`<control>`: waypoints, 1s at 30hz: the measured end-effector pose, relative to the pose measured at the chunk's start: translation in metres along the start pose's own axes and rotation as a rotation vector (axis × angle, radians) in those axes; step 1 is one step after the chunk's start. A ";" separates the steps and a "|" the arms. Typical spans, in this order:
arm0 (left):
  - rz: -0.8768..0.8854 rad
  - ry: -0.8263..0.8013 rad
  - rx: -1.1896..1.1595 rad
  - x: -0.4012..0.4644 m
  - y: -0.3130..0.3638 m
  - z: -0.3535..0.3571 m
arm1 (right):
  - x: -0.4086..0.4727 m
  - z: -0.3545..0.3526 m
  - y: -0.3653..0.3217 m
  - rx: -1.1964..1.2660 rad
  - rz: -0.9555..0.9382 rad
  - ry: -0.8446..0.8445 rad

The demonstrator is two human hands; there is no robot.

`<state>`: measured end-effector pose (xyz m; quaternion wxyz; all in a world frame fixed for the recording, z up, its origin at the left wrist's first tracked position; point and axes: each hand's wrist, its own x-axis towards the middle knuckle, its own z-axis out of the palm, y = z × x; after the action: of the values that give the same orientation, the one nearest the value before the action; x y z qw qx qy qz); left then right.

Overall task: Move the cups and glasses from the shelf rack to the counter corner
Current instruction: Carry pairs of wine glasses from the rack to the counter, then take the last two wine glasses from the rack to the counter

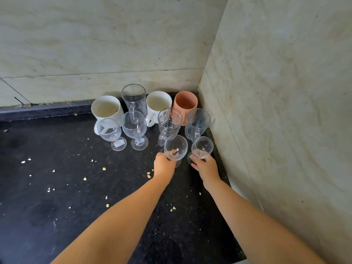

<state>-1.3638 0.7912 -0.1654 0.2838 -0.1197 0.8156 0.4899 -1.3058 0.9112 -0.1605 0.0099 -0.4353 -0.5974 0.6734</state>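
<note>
Black counter meets marble walls at corner, mugs and glasses clustered there. Left hand grips stemmed glass, right hand grips second stemmed glass; both upright, just before cluster, right one nearer wall.

I see a black speckled counter running into a corner, strewn with pale crumbs. Behind the counter rises a cream marble wall with a thin horizontal seam; a matching side wall meets it at the counter's right edge.
</note>
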 end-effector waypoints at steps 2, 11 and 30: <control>0.024 -0.016 0.026 -0.001 0.001 -0.001 | 0.000 0.000 0.000 -0.011 0.004 0.002; 0.130 -0.105 0.194 -0.030 0.000 -0.026 | -0.035 -0.006 -0.009 -0.087 0.154 0.080; 0.528 -0.036 1.074 -0.125 -0.041 -0.141 | -0.169 0.043 0.012 -1.621 -0.501 -0.220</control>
<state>-1.2919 0.6384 -0.0728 0.1870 0.2556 0.9463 0.0651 -1.2203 0.7838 -0.0773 -0.2141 -0.0951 -0.9707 0.0544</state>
